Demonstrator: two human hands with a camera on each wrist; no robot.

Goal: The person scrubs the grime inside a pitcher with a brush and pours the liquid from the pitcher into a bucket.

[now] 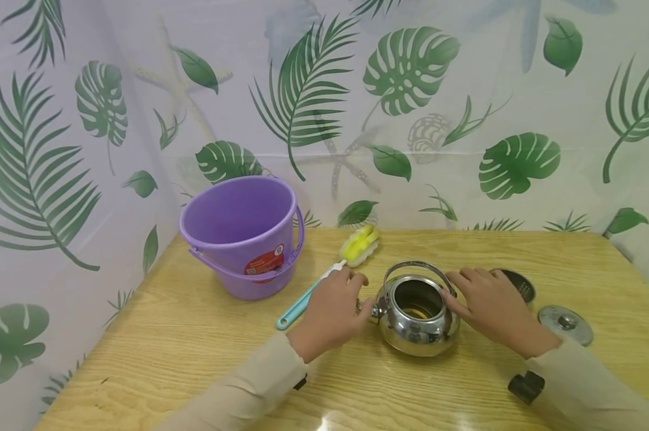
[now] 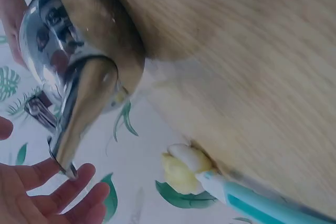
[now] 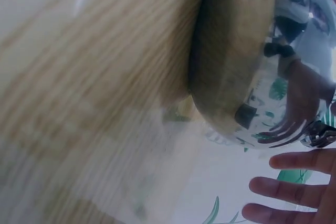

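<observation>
A shiny metal kettle point(image 1: 418, 342) stands upright on the table, its top uncovered and its arched handle point(image 1: 414, 264) raised. My left hand point(image 1: 332, 311) is at the spout on the kettle's left side. In the left wrist view, the loosely spread fingers point(image 2: 79, 179) are beside the spout tip point(image 2: 67, 163); contact is hard to tell. My right hand point(image 1: 488, 305) is at the kettle's right side, thumb near the rim. The right wrist view shows its fingers point(image 3: 289, 190) extended next to the kettle body point(image 3: 236, 51). A little yellowish liquid or reflection shows inside.
A purple bucket point(image 1: 238, 260) stands at the back left. Between it and the kettle lies a sponge brush with a yellow head point(image 1: 360, 244) and teal handle point(image 1: 303, 301). To the right are the metal lid point(image 1: 566, 326) and a dark perforated disc point(image 1: 518, 284), partly behind my right hand.
</observation>
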